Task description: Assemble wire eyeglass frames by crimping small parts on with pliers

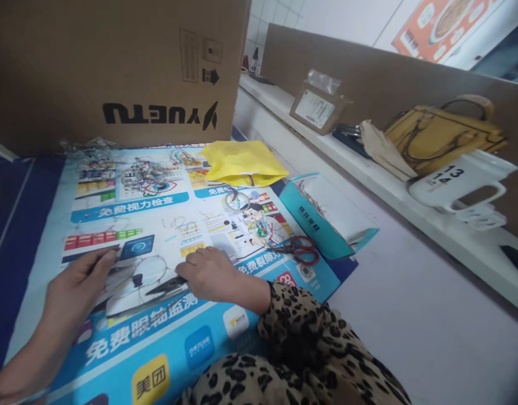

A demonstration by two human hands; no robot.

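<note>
A printed blue and white poster [157, 343] lies flat as a work surface. My left hand [79, 284] rests on it at the lower left, fingers stretched flat and pressing near a thin wire loop [151, 269]. My right hand [210, 274] is curled closed beside it, gripping dark pliers [168, 285] whose tips point left toward the loop. A leopard-print sleeve covers my right forearm. A tangle of coloured wires [143, 171] sits further back on the poster. Red-handled scissors [301, 249] lie to the right of my right hand.
A big cardboard box [115, 67] stands at the back. A yellow bag [242, 163] and a teal box [330, 216] lie right of the poster. On the white ledge at right are a small carton [320, 104], a tan handbag [442, 135] and a white mug [459, 180].
</note>
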